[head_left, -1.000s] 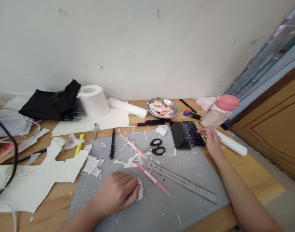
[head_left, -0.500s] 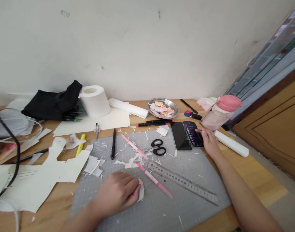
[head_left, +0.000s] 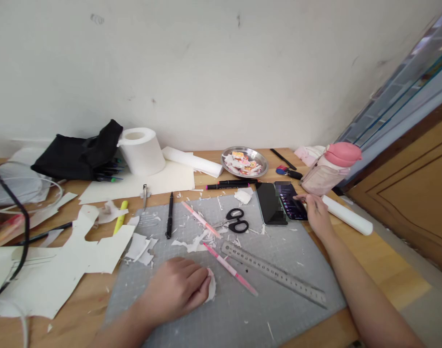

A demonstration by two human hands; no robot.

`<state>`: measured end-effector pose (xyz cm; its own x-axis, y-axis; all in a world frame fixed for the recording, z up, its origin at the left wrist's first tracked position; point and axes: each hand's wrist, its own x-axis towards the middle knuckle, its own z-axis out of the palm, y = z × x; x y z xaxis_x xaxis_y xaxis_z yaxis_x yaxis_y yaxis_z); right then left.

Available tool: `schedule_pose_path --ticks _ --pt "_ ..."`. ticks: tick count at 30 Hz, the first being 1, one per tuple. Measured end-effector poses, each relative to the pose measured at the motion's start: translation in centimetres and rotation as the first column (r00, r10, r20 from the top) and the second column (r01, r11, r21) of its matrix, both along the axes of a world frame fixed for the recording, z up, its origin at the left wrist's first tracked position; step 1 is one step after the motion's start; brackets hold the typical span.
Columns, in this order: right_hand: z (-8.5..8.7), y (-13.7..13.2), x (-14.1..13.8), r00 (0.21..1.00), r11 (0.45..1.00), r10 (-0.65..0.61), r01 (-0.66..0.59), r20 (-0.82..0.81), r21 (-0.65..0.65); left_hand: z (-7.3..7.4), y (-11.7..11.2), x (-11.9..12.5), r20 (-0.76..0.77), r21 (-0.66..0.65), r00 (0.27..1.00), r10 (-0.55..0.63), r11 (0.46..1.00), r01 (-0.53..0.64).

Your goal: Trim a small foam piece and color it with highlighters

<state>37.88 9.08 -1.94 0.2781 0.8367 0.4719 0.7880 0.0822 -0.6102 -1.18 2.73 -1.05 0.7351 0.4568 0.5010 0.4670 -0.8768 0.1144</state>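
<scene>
My left hand [head_left: 180, 286] rests on the grey cutting mat [head_left: 264, 314], fingers curled closed on a small piece of white paper [head_left: 212, 285]. At the right, my right hand [head_left: 319, 216] reaches to a phone [head_left: 292, 202] with a lit screen, index finger extended onto it and the others curled in. A thin dark thing shows between those curled fingers, too small to name. Beside the lit phone lies a second phone [head_left: 269, 204] with a dark screen. Between my hands are a pink marker [head_left: 231, 269], a steel ruler [head_left: 273, 273] and black-handled scissors [head_left: 237, 221].
Paper scraps [head_left: 193, 243], another pink marker [head_left: 201, 219] and a black pen [head_left: 169, 215] lie on the mat. Behind stand a paper roll [head_left: 143, 154], a metal dish [head_left: 227, 169] of scraps and a pink-lidded bottle [head_left: 327, 174]. Cut card [head_left: 66, 261] and a black cable [head_left: 25, 241] occupy the left.
My right index finger has shifted slightly on the lit phone, and the hand has turned a little. My left hand and the paper in it have stayed put.
</scene>
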Motion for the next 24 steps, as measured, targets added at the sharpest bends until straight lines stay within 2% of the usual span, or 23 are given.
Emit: schedule_pose_path --ticks 10,18,24 --pt "-0.21 0.14 -0.04 1.000 0.999 -0.016 0.015 -0.012 -0.031 0.08 0.05 0.08 -0.003 0.002 1.000 -0.005 1.000 0.005" --pt "0.37 -0.42 0.33 0.988 1.000 0.001 -0.001 -0.156 0.000 -0.09 0.00 -0.04 -0.019 -0.005 1.000 -0.006 1.000 0.006" --pt "0.51 -0.80 -0.09 0.974 0.993 0.108 -0.114 -0.198 -0.019 0.08 0.07 -0.03 -0.007 -0.002 1.000 -0.010 1.000 0.010"
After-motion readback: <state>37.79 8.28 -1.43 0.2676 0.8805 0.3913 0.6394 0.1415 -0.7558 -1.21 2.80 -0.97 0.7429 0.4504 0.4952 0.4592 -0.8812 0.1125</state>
